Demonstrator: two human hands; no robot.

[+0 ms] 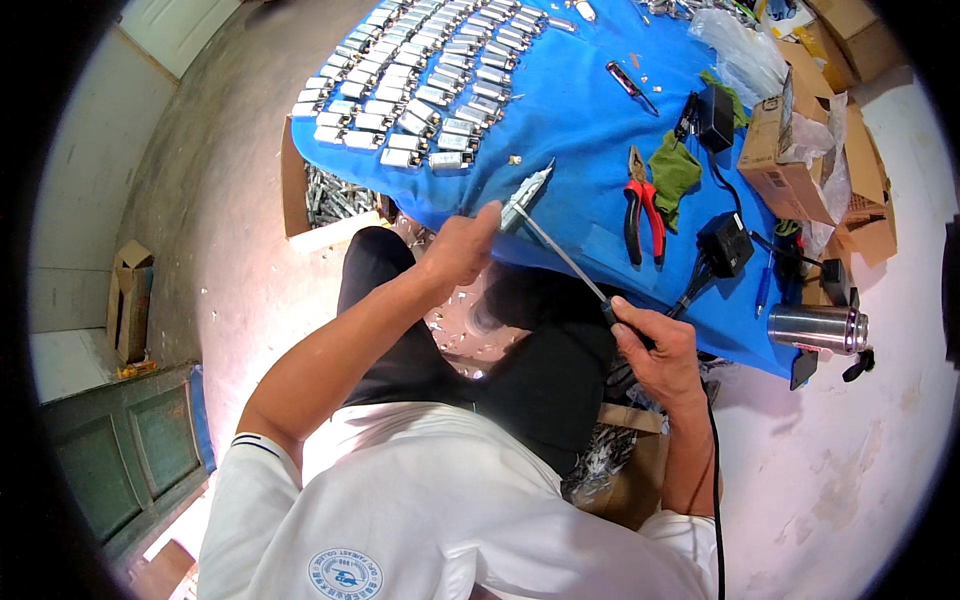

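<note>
My left hand [466, 246] is closed on a pale, silvery, long metal piece [524, 196] with a pointed end, held at the table's near edge. I cannot make out its exact kind. In my right hand [655, 345] is a screwdriver [562, 252] with a dark handle and a long thin shaft. Its shaft slants up to the left, and the tip meets the metal piece beside my left fingers. Beyond my left hand, small silver box-shaped metal parts [402, 150] lie in curved rows on the blue cloth [570, 130].
Red-and-black pliers [642, 212], a second screwdriver [632, 88], a green rag [675, 168] and black adapters [725, 245] lie on the right of the cloth. A steel flask [818, 328] lies at the right corner. Below the left edge stands a carton [295, 190] of metal pieces.
</note>
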